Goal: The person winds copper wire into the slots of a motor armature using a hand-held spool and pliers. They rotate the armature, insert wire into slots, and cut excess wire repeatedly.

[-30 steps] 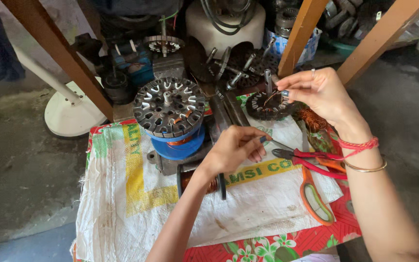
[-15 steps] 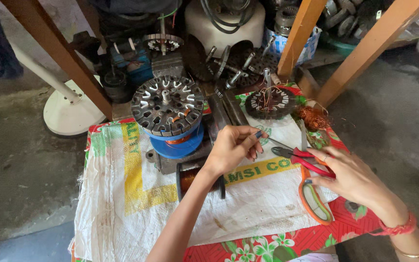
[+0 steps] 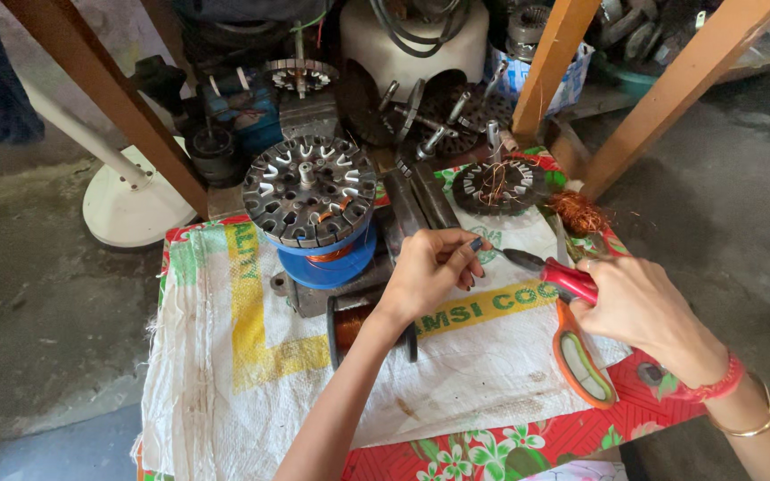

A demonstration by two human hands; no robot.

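My left hand (image 3: pixel 428 272) is closed, pinching a thin wire or small metal piece near its fingertips. My right hand (image 3: pixel 639 303) grips the red handles of a pair of pliers (image 3: pixel 552 272), whose metal jaws point left toward the left fingertips. A round metal stator (image 3: pixel 309 189) with copper wire sits on a blue spool (image 3: pixel 327 263). A smaller stator (image 3: pixel 492 184) with loose copper wire lies behind, with a tangle of copper wire (image 3: pixel 577 212) to its right. A copper wire spool (image 3: pixel 349 325) lies under my left wrist.
A white woven sack (image 3: pixel 242 356) covers the floral-clothed table (image 3: pixel 510 445). An orange-handled tool (image 3: pixel 581 365) lies by my right hand. Wooden legs (image 3: pixel 554 62) rise behind, with motor parts (image 3: pixel 430 116) and a white fan base (image 3: pixel 131 209) at the left.
My right hand came down from the smaller stator at the back and took hold of the red-handled pliers. The left hand stayed closed in about the same place.
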